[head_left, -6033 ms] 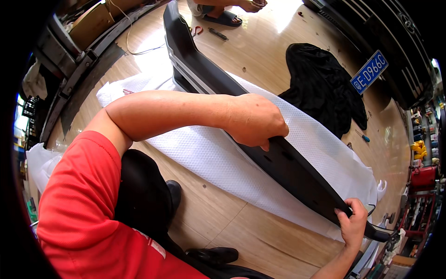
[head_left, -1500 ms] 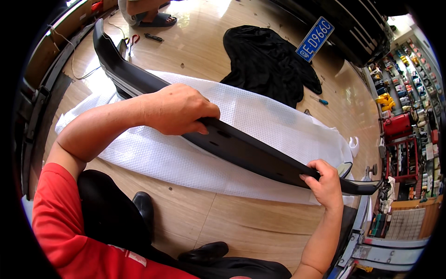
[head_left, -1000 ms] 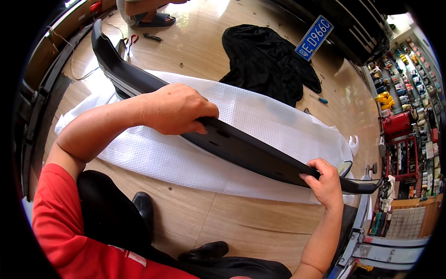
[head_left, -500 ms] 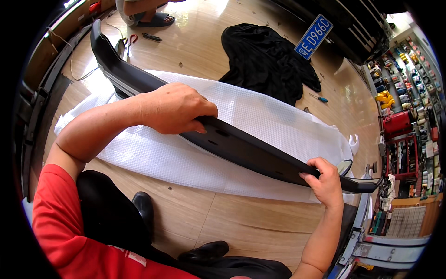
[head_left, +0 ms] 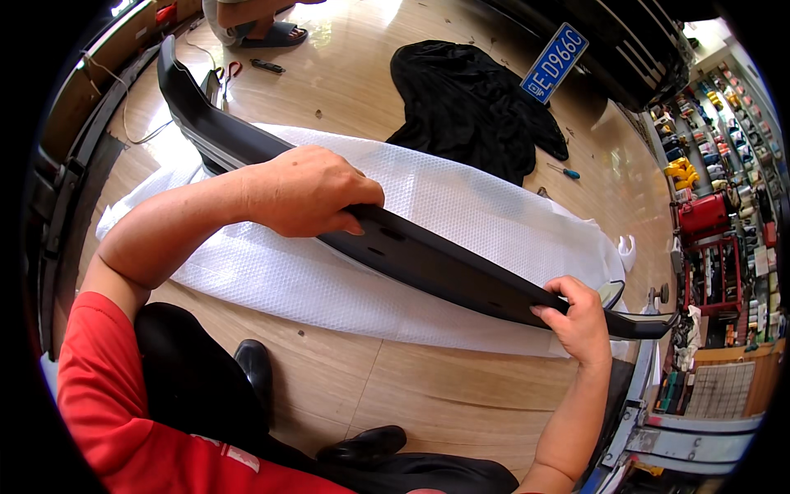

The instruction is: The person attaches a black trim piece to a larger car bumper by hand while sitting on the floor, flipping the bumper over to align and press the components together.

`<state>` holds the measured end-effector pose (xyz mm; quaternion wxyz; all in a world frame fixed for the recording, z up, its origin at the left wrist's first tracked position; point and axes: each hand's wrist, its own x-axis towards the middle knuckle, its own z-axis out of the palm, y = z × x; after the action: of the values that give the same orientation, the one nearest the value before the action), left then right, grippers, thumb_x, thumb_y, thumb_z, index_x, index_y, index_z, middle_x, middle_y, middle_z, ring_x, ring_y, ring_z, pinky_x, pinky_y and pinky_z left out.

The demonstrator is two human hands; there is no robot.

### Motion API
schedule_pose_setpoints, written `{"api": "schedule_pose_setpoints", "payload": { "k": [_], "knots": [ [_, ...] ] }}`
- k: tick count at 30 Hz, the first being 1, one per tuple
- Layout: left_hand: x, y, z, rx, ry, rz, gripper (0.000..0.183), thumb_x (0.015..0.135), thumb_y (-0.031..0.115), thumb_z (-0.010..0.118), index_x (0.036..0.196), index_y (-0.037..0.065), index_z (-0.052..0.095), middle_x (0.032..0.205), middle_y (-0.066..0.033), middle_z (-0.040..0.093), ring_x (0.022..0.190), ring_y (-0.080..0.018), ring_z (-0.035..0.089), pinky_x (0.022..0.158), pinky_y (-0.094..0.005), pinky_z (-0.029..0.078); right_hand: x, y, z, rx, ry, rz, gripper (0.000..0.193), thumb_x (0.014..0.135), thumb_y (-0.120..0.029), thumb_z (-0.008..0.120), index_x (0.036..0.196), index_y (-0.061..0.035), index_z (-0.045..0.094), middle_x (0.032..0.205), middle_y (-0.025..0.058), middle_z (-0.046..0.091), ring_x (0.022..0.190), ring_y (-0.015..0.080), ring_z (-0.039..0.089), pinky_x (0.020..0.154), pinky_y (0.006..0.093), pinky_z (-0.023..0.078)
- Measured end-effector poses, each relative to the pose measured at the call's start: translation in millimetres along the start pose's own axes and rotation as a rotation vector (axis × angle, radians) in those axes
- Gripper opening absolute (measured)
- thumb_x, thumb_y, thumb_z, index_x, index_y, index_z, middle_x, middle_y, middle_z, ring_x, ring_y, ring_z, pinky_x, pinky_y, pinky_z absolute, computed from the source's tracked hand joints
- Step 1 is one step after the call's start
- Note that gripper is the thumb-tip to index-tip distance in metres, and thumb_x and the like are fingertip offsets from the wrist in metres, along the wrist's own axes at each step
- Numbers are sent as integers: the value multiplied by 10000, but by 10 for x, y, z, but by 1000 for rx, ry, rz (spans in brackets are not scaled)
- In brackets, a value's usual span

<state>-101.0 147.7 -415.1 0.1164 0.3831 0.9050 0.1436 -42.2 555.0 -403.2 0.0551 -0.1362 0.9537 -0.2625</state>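
A long black plastic car bumper [head_left: 444, 272] slants across the view from far left to near right, with slots along its side and an upturned end at the far left. My left hand [head_left: 317, 193] is closed over its upper edge near the middle, thumb on the near side. Farther right my right hand [head_left: 578, 319] pinches the same edge, thumb in front and fingers behind. Beneath the bumper a white bubble-textured wrap sheet [head_left: 304, 288] is spread on the floor. My palms hide parts of the gripped edge.
Beyond the sheet lies a crumpled black cloth [head_left: 461, 107], near a blue-handled screwdriver [head_left: 565, 172] and a dark car with a blue licence plate [head_left: 555, 63]. Red-handled pliers [head_left: 230, 74] and a person's sandalled foot [head_left: 284, 34] are at far left. Crowded shelves [head_left: 724, 165] and a metal frame [head_left: 683, 445] stand right.
The bumper's far left end has shifted very slightly left. Both hands keep the same grip.
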Motion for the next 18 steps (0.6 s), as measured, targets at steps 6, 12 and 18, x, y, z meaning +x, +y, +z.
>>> {"api": "schedule_pose_setpoints", "payload": {
  "k": [6, 12, 18],
  "knots": [
    [9, 10, -5, -2, -13, -21, 259, 865, 206, 762, 1060, 71, 657, 863, -94, 723, 771, -272, 699, 691, -386, 510, -21, 52, -79, -12, -39, 23, 244, 683, -30, 785, 865, 19, 629, 802, 111, 639, 746, 229, 607, 705, 327, 474],
    [5, 7, -8, -12, 1, -3, 258, 864, 205, 762, 1058, 69, 659, 859, -92, 722, 773, -271, 699, 690, -385, 510, -39, 92, -100, -19, -53, 25, 251, 692, -43, 787, 876, 21, 629, 816, 143, 638, 753, 279, 615, 703, 349, 478],
    [3, -1, -15, -8, 4, 7, 260, 862, 204, 762, 1056, 68, 657, 847, -96, 718, 767, -276, 698, 690, -389, 508, -36, 103, -92, -23, -52, 33, 246, 697, -44, 783, 885, 22, 638, 823, 147, 646, 760, 283, 623, 706, 355, 482]
  ]
}}
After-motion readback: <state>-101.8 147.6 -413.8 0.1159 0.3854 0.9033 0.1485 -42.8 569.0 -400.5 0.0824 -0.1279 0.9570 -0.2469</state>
